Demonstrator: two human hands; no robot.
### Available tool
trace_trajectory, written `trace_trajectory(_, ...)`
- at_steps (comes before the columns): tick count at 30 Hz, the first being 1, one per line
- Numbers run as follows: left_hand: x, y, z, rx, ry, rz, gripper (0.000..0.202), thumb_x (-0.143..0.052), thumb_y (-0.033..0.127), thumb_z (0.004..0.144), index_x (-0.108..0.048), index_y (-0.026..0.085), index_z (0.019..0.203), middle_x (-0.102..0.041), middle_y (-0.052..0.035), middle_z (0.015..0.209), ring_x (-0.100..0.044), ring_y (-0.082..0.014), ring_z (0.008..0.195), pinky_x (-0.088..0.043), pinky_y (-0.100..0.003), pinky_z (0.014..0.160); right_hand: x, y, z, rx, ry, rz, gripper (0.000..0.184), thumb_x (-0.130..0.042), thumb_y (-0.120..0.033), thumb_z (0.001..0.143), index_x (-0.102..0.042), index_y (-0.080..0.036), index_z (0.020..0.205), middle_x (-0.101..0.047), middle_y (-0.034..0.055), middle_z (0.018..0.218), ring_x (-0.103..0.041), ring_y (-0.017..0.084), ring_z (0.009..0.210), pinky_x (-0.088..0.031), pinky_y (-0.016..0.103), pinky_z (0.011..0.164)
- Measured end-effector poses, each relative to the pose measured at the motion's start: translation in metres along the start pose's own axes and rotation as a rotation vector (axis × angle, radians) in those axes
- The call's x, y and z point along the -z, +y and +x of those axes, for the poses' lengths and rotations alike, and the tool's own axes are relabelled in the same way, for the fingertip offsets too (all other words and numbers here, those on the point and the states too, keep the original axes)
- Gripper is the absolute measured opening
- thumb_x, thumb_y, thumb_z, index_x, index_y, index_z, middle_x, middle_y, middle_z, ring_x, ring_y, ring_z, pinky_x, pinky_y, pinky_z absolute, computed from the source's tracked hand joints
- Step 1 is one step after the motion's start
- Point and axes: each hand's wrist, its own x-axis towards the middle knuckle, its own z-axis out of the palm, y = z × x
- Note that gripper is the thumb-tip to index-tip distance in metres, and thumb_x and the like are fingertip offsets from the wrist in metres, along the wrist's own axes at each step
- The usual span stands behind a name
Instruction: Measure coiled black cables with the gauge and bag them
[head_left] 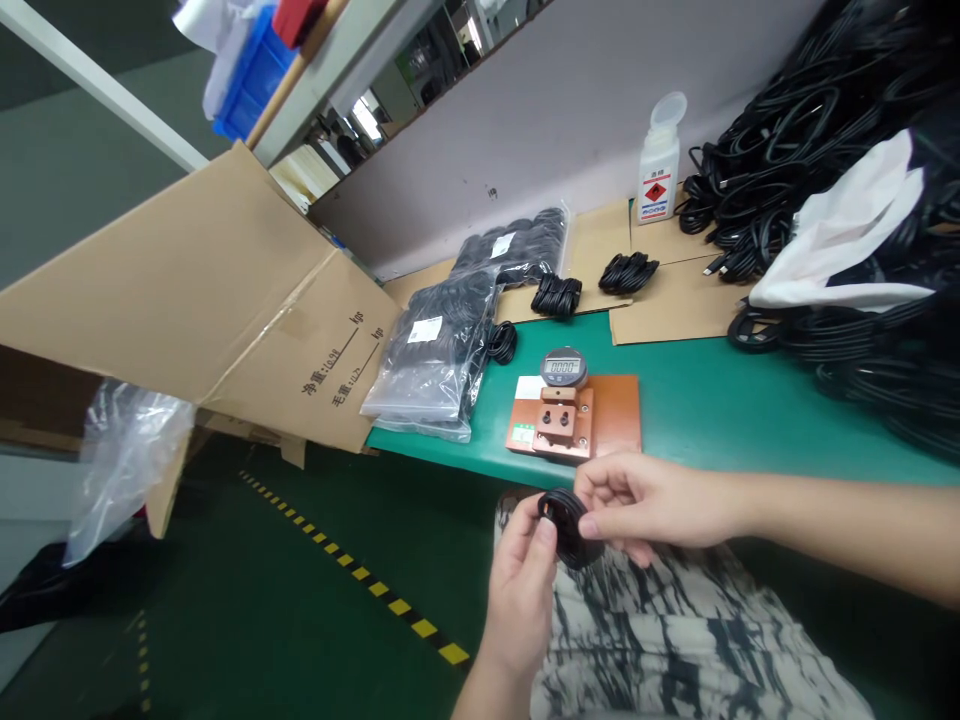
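Lower centre of the frame: left hand (525,580) and right hand (645,505) each close a fingertip grip on a small black cable coil (568,530). The coil is round, its face tilted towards the camera. Above it on the green tabletop (712,400), clear bags (435,360) hold more black coils. At left, clear plastic (120,460) spills from an open cardboard box (187,290).

One view only, from the person's head. It looks forward and down over the near edge of the green surface (712,400) toward its far edge at the grey wall (600,110). It sits close above the left hand (521,585) and right hand (645,500), low in frame. The view is rolled, so the near edge slants and the floor (300,600) fills the lower left.
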Motion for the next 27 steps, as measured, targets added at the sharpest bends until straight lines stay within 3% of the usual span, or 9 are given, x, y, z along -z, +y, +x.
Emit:
trace_trajectory(4, -0.003, 0.005, 0.000, -0.008, -0.044, -0.060, 0.027, -0.067, 0.035, 0.086, -0.068, 0.016, 0.105, -0.069, -0.0105, 0.099, -0.064, -0.0239, 0.097, -0.050, -0.037, 0.088, 0.000, -0.001, 0.000, -0.006, -0.010, -0.005, 0.046, -0.071, -0.058, 0.078, -0.049, -0.017, 0.076, -0.057, -0.0070, 0.052, -0.048, 0.005, 0.039, -0.034, 0.015, 0.042)
trace_trajectory(11, -0.003, 0.003, 0.004, -0.151, 0.081, 0.302, 0.020, -0.065, 0.034, 0.088, -0.067, 0.015, 0.096, -0.066, -0.0052, 0.090, -0.060, -0.0163, 0.083, -0.048, -0.026, 0.077, -0.003, 0.003, -0.002, -0.013, 0.000, -0.034, 0.045, -0.074, -0.054, 0.077, -0.048, -0.018, 0.075, -0.057, -0.0061, 0.055, -0.051, 0.007, 0.043, -0.036, 0.016, 0.043)
trace_trajectory(15, -0.008, 0.008, 0.009, -0.177, 0.103, 0.346, 0.018, -0.069, 0.031, 0.084, -0.069, 0.014, 0.089, -0.066, -0.0041, 0.085, -0.059, -0.0144, 0.077, -0.048, -0.024, 0.072, -0.005, 0.004, -0.002, -0.017, 0.016, -0.035, 0.047, -0.070, -0.058, 0.079, -0.047, -0.018, 0.074, -0.059, -0.0036, 0.061, -0.052, 0.007, 0.045, -0.038, 0.017, 0.045)
trace_trajectory(18, -0.004, 0.011, 0.010, -0.117, 0.072, 0.212, 0.020, -0.077, 0.030, 0.077, -0.070, 0.014, 0.086, -0.067, -0.0034, 0.082, -0.059, -0.0133, 0.074, -0.048, -0.023, 0.071, -0.004, 0.005, -0.003, -0.010, 0.001, -0.039, 0.045, -0.069, -0.057, 0.080, -0.048, -0.017, 0.075, -0.060, -0.0029, 0.064, -0.053, 0.007, 0.047, -0.040, 0.017, 0.046)
trace_trajectory(22, 0.006, 0.014, 0.010, 0.085, -0.018, -0.059, 0.029, -0.088, 0.027, 0.063, -0.070, 0.015, 0.082, -0.068, -0.0017, 0.079, -0.061, -0.0122, 0.071, -0.048, -0.023, 0.069, -0.002, 0.006, -0.004, 0.012, -0.073, -0.048, 0.037, -0.067, -0.050, 0.084, -0.053, -0.016, 0.080, -0.061, -0.0019, 0.067, -0.054, 0.007, 0.049, -0.041, 0.018, 0.049)
trace_trajectory(24, 0.007, 0.014, 0.010, 0.139, -0.056, -0.070, 0.031, -0.088, 0.030, 0.063, -0.071, 0.014, 0.084, -0.068, -0.0026, 0.079, -0.061, -0.0121, 0.069, -0.048, -0.022, 0.066, -0.002, 0.007, -0.004, 0.012, -0.087, -0.057, 0.033, -0.067, -0.046, 0.085, -0.054, -0.016, 0.081, -0.061, -0.0016, 0.068, -0.054, 0.008, 0.051, -0.042, 0.018, 0.049)
trace_trajectory(27, 0.002, 0.013, 0.014, 0.080, -0.028, 0.090, 0.027, -0.083, 0.032, 0.070, -0.071, 0.013, 0.084, -0.067, -0.0028, 0.075, -0.058, -0.0111, 0.066, -0.046, -0.021, 0.062, -0.003, 0.009, -0.003, 0.001, -0.072, -0.086, 0.031, -0.066, -0.043, 0.087, -0.054, -0.015, 0.078, -0.060, -0.0015, 0.069, -0.054, 0.008, 0.051, -0.042, 0.018, 0.049)
